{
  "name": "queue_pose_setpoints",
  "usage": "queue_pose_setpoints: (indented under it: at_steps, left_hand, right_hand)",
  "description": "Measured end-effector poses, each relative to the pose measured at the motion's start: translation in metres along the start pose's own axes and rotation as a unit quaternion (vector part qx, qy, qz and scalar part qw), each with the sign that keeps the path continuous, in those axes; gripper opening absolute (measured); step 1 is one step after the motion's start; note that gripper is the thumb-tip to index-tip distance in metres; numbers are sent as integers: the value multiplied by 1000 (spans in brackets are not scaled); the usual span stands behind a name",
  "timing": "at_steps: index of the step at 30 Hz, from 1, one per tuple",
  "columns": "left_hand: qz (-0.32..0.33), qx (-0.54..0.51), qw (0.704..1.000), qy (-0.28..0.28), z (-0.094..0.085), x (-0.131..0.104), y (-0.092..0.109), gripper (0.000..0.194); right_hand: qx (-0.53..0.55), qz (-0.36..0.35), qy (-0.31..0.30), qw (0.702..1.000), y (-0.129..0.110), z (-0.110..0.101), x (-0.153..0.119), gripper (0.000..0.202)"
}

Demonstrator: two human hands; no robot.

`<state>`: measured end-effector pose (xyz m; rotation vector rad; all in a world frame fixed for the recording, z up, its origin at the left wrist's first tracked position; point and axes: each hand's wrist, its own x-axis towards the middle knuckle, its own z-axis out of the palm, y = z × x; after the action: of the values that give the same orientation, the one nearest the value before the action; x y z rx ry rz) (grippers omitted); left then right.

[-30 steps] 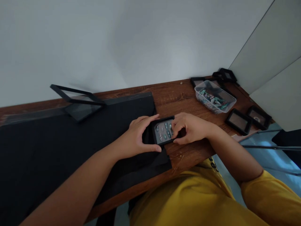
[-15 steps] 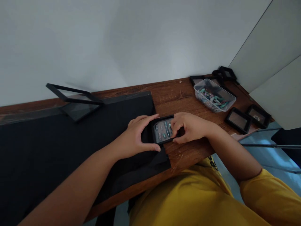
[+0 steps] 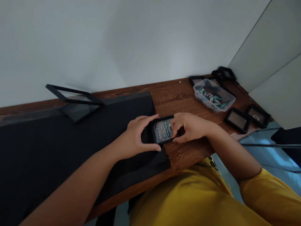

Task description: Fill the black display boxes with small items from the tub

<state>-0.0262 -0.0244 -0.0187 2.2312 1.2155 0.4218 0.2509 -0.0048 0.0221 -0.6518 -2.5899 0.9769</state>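
A small black-framed box (image 3: 154,133) lies at the right edge of the black mat, with several teal and silver press-on nails (image 3: 160,136) laid out in rows on its pale base. My left hand (image 3: 138,133) grips the box from the left, index finger along the far edge and thumb at the near edge. Over the box's right end, my right hand (image 3: 187,127) has its fingers curled down and pressed on or near the nails. Whatever lies under those fingertips is hidden.
A clear plastic tub (image 3: 229,105) of loose nails stands to the right on the wooden table (image 3: 169,97). Black framed boxes (image 3: 238,120) lie around it. An opened black case (image 3: 80,110) stands at the mat's (image 3: 58,150) far edge, close to the wall.
Both hands stay almost exactly where they were on the box. Only a very slight shift of the whole view shows.
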Motion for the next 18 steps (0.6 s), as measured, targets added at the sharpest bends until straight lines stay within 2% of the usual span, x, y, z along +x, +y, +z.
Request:
queue_pose_setpoints:
  at_steps: [14, 18]
  left_hand:
    - [1, 5, 1000, -7, -1, 0, 1, 108]
    - [14, 7, 1000, 1, 3, 0, -3, 108]
  right_hand:
    - [-2, -12, 3, 1000, 0, -1, -2, 7]
    - [4, -16, -2, 1000, 1, -1, -1, 8]
